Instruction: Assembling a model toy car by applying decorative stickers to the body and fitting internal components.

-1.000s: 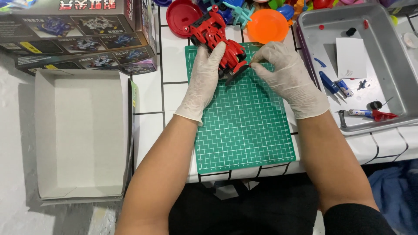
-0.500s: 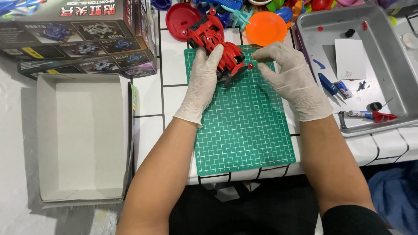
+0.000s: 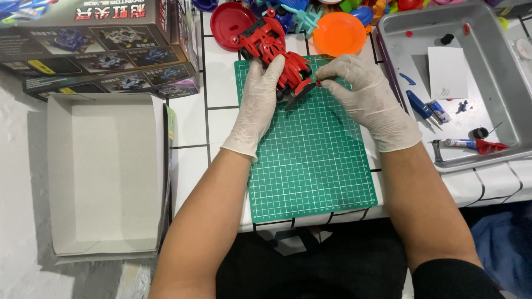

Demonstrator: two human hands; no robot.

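Note:
A red toy race car (image 3: pixel 271 50) lies at the far edge of a green cutting mat (image 3: pixel 310 155). My left hand (image 3: pixel 257 105), in a white glove, grips the car's side and holds it down. My gloved right hand (image 3: pixel 363 97) pinches a small red piece (image 3: pixel 317 84) at the car's near end, beside a dark part sticking out from under the body. Both forearms reach in from the bottom of the view.
An empty white box tray (image 3: pixel 105 171) lies at the left, with a printed kit box (image 3: pixel 94 44) behind it. A grey metal tray (image 3: pixel 499 66) at the right holds small tools and a paper slip. A red lid (image 3: pixel 230 19), an orange dish (image 3: pixel 338 33) and colourful toys sit behind.
My right hand has drawn slightly back from the car with the small red piece pinched at its tip. The left hand and car have barely moved.

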